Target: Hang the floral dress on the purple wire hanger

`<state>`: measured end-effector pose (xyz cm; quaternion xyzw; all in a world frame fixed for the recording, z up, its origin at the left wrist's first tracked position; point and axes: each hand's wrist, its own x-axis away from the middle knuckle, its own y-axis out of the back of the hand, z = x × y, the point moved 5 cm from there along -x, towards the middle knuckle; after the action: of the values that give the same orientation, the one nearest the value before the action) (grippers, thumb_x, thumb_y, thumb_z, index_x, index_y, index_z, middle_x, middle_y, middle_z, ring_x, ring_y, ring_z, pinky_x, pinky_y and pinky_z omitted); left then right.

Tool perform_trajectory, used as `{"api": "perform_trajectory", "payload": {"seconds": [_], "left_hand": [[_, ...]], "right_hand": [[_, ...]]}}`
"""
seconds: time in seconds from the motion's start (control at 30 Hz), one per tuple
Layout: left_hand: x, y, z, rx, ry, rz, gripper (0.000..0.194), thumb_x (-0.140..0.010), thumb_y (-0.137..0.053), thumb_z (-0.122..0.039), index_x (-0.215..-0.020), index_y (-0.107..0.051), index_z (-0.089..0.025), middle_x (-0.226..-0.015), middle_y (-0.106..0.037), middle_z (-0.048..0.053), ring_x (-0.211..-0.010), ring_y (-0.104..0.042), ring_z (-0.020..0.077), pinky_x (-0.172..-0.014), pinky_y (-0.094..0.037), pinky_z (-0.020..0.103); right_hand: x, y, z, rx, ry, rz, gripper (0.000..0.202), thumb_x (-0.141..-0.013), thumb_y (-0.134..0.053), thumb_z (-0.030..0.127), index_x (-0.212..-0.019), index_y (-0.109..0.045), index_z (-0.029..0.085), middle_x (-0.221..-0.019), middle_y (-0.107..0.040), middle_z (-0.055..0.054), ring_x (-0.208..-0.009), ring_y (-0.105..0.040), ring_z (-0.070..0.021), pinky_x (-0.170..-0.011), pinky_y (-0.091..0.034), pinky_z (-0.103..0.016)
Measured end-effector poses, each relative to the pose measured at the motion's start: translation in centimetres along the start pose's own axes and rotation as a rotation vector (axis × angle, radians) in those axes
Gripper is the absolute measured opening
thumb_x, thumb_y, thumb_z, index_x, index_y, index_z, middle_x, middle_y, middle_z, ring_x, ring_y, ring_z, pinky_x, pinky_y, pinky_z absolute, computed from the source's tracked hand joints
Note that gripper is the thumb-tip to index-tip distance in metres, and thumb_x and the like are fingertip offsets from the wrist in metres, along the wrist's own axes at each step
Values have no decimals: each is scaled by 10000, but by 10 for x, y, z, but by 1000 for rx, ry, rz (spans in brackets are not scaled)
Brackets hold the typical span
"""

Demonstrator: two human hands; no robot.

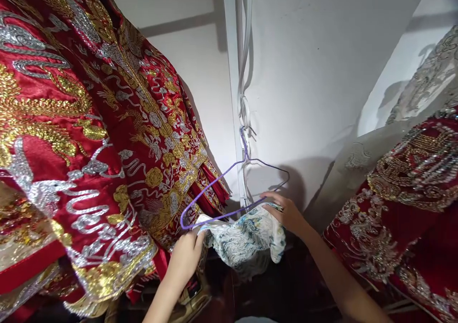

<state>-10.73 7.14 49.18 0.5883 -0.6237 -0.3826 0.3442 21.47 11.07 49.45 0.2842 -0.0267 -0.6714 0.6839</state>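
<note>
A purple wire clothes hanger (214,180) hangs in front of the wall, its hook near a white ring chain at the pole. Below its bottom bar is a thin white garment (238,244) with a blue and green pattern, bunched up. My left hand (186,256) pinches the garment's edge close to the hanger's left corner. At the other side my right hand (284,211) is closed on the cloth, its fingers lying over the bottom bar. Part of the cloth's upper edge lies against the bar; whether it is fastened there I cannot tell.
Red jackets (153,108) with gold and silver embroidery hang close on the left. A beaded dark red garment (404,189) hangs on the right, with a pale lace one (425,79) behind it. A white pole (232,51) runs down the wall. The floor below is dark.
</note>
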Motion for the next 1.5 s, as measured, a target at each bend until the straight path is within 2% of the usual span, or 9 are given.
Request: {"api": "perform_trajectory", "payload": {"seconds": [0.17,0.3,0.4,0.63,0.77,0.9,1.07,1.27,1.5], "left_hand": [[-22,22,-4,503,-20,-262,343,-771,-602,-434,-951,-711,-163,-826,-730,64,-761,-659,249,-734,-482,321],[-48,21,-1,988,87,-331,224,-634,-667,-369,-721,-632,-166,-649,-618,8,-618,-564,170,-601,-435,258],[-61,17,0,1113,168,-348,228,-573,-646,-381,-599,-530,-186,-537,-501,-32,-492,-437,117,-513,-368,237],[-64,46,-18,794,96,-527,228,-652,-575,-330,-524,-447,-191,-484,-361,-54,-491,-312,96,-494,-224,225],[-57,70,-35,410,32,-616,275,-778,-508,-376,-651,-647,-175,-677,-662,38,-707,-599,206,-662,-422,270],[-51,86,-42,145,73,-548,387,-788,-523,-406,-903,-780,-141,-955,-773,132,-893,-694,302,-795,-485,332],[-46,109,-38,65,108,-387,302,-693,-573,-352,-769,-791,-158,-728,-763,88,-674,-692,265,-626,-488,294],[-39,119,-43,76,52,-434,329,-711,-533,-362,-789,-792,-174,-851,-786,87,-801,-714,278,-697,-502,302],[-29,122,-41,-27,41,-336,643,-715,-529,-433,-1222,-708,-80,-610,-680,22,-603,-625,238,-611,-469,301]], "right_hand": [[15,18,7,-32,-62,-215,277,-890,-606,475,-937,-709,222,-870,-732,-39,-767,-650,-218,-637,-473,-281],[15,20,25,4,-72,-338,310,-879,-622,480,-739,-664,206,-719,-661,-14,-673,-578,-180,-592,-410,-265],[15,19,31,9,-73,-369,345,-867,-634,469,-657,-613,196,-629,-583,-2,-620,-519,-162,-573,-372,-267],[10,16,20,-15,21,-289,345,-881,-629,452,-661,-577,191,-593,-505,18,-601,-482,-142,-576,-357,-254],[5,14,15,-82,52,-258,332,-892,-618,428,-662,-552,197,-592,-492,23,-600,-480,-143,-575,-359,-253],[1,13,11,-125,38,-233,313,-889,-617,429,-682,-559,201,-625,-557,4,-639,-532,-166,-602,-385,-266],[-5,15,13,-155,28,-225,291,-887,-610,446,-729,-602,202,-689,-638,-32,-700,-582,-201,-632,-425,-286],[-9,12,8,-155,18,-238,333,-882,-607,475,-697,-575,199,-640,-581,-16,-668,-548,-188,-612,-407,-282],[-10,8,-4,-119,0,-315,331,-886,-601,476,-689,-563,214,-630,-522,-3,-628,-490,-176,-594,-381,-286]]}}
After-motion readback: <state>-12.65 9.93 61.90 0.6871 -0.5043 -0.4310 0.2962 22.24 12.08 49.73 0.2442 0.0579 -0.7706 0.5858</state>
